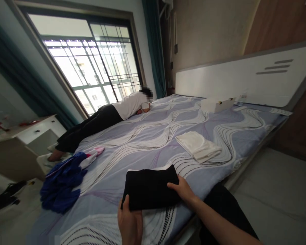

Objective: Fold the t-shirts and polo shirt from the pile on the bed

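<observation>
A folded black cloth (149, 187) lies on the bed (132, 143) near its front edge. My left hand (129, 221) grips the cloth's near edge, thumb on top. My right hand (182, 189) pinches the cloth's right edge. A strip of white cloth shows under the black one's far edge. A folded white cloth (197, 145) lies further along the bed to the right.
A heap of blue clothes (62, 182) with a white and pink piece sits at the bed's left edge. A person in a white top (130, 103) leans over the far side. A white box (216, 103) rests near the headboard. A white desk (22, 139) stands at left.
</observation>
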Available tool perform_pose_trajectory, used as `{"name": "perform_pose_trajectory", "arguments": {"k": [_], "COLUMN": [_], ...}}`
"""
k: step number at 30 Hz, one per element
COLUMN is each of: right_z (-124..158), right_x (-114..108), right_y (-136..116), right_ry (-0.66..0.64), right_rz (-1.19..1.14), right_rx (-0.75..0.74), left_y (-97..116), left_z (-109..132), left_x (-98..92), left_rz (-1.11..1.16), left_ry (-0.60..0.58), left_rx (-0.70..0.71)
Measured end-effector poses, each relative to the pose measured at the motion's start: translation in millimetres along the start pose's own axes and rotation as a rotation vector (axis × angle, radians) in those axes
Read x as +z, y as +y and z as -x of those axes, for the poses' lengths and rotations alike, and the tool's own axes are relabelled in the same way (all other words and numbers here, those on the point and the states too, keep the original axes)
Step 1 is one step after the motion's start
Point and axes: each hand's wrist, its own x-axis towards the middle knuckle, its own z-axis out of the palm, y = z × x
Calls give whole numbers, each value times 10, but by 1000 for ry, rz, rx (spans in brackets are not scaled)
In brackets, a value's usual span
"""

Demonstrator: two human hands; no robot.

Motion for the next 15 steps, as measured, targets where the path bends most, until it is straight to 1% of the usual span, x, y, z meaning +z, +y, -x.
{"name": "perform_pose_trajectory", "arguments": {"k": [1, 3, 5, 7, 9, 11, 13, 14, 15], "right_z": [75, 223, 344, 418, 425, 339, 132, -18, -195], "right_x": [-47, -151, -277, -438, -629, -829, -1016, -1101, -1180], "right_y": [13, 14, -34, -148, -327, -550, -765, -849, -907], "right_ry": [16, 42, 75, 125, 215, 349, 499, 575, 655], "right_rz": [-155, -422, -595, -698, -760, -782, -755, -718, -667], "right_rx": [50, 192, 314, 346, 280, 158, 6, -68, -130], "left_y": [123, 398, 684, 949, 1165, 1301, 1332, 1300, 1232], "left_z": [2, 36, 110, 188, 212, 135, -39, -145, -250], "left_x": [115, 399, 750, 1151, 1592, 2081, 2619, 2892, 3152], "left_rz": [64, 145, 209, 280, 333, 374, 404, 395, 369], "left_ry": [-33, -140, -277, -401, -510, -619, -715, -732, -722], "left_rx": [-43, -103, -157, -234, -307, -341, -309, -260, -194]}}
